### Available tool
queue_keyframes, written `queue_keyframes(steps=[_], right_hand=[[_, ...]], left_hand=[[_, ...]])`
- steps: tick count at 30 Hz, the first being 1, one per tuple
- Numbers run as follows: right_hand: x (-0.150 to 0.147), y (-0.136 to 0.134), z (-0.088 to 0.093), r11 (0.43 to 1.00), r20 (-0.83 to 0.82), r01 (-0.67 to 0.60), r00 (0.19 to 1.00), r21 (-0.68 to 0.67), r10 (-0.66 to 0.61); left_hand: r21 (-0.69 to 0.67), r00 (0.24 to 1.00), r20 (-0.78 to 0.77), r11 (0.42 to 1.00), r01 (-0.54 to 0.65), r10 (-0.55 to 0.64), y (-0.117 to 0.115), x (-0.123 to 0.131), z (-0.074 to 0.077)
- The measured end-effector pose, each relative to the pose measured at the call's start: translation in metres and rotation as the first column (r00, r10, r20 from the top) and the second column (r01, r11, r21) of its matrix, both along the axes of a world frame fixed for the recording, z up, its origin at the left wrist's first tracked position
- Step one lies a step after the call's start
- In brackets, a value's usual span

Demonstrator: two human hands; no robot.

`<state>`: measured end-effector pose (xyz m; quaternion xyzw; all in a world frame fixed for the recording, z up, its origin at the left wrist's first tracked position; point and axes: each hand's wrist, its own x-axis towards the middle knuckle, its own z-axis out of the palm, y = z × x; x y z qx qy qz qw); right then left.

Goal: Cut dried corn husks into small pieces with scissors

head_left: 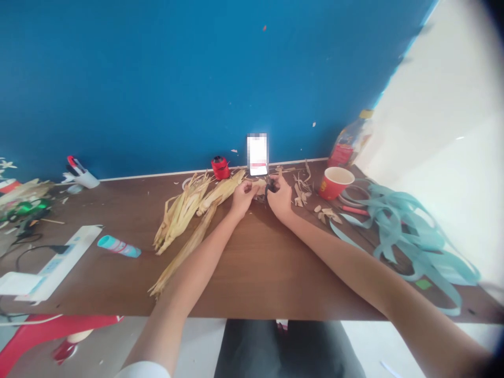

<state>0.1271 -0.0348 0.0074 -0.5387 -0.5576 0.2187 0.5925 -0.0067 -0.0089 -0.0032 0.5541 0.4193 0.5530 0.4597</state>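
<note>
Left hand and right hand curled close together, left forearm and right forearm bare, angled inward

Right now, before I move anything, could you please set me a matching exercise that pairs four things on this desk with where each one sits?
Things:
1. Red paper cup
2. Pale blue ribbon strips
3. Turquoise-and-white tube
4. Phone with a blurred screen

Places:
A. Lying flat, left of the dried corn husks
B. Propped upright against the blue wall
C. In loose loops at the right end of the brown wooden desk
D. Standing open end up, just right of the right hand

Pairs: 1-D, 2-C, 3-A, 4-B
</note>
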Motion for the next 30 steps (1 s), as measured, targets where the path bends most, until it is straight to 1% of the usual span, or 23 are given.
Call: queue_keyframes(steps=[2, 5, 6, 8, 10, 12, 15, 18, 20, 24, 27, 30], right_hand=[[0.0, 0.0, 0.0, 1.0, 0.001, 0.002, 1.0, -0.01, -0.002], [-0.001, 0.001, 0.0, 1.0, 0.005, -0.014, 1.0, -0.027, 0.014], [-0.001, 0.001, 0.0, 0.998, 0.015, -0.036, 0.999, -0.051, 0.037], [-0.002, -0.001, 0.001, 0.989, 0.053, -0.082, 0.995, -0.12, 0.089], [-0.003, -0.003, 0.003, 0.98, 0.111, -0.096, 0.987, -0.173, 0.116], [-0.005, -0.006, 0.006, 0.977, 0.186, -0.089, 0.975, -0.195, 0.125], [-0.007, -0.01, 0.009, 0.974, 0.294, -0.067, 0.947, -0.219, 0.131], [-0.009, -0.012, 0.01, 0.97, 0.386, -0.016, 0.916, -0.243, 0.112], [-0.01, -0.013, 0.01, 0.968, 0.433, 0.016, 0.896, -0.25, 0.097], [-0.01, -0.015, 0.009, 0.967, 0.477, 0.044, 0.875, -0.252, 0.084], [-0.01, -0.015, 0.009, 0.964, 0.479, 0.057, 0.875, -0.26, 0.078], [-0.01, -0.014, 0.01, 0.963, 0.472, 0.06, 0.878, -0.263, 0.074]], left_hand=[[-0.007, 1.0, 0.005, 1.0, -0.006, 0.006, 0.001, 0.0, -0.001], [-0.026, 0.996, 0.059, 0.998, -0.061, 0.063, 0.002, -0.001, -0.001], [-0.035, 0.991, 0.102, 0.995, -0.089, 0.092, 0.002, -0.002, -0.001], [-0.051, 0.971, 0.207, 0.993, -0.109, 0.117, 0.004, -0.004, 0.0], [-0.069, 0.949, 0.285, 0.99, -0.122, 0.137, 0.006, -0.006, 0.0], [-0.083, 0.934, 0.325, 0.989, -0.126, 0.146, 0.008, -0.009, 0.001], [-0.094, 0.928, 0.338, 0.987, -0.13, 0.154, 0.009, -0.011, 0.001], [-0.101, 0.926, 0.339, 0.985, -0.14, 0.167, 0.009, -0.011, 0.002], [-0.102, 0.914, 0.367, 0.984, -0.149, 0.176, 0.009, -0.01, 0.002], [-0.107, 0.886, 0.423, 0.981, -0.161, 0.192, 0.007, -0.008, 0.002], [-0.117, 0.878, 0.435, 0.98, -0.162, 0.197, 0.006, -0.007, 0.003], [-0.131, 0.854, 0.479, 0.979, -0.158, 0.202, 0.007, -0.007, 0.004]])
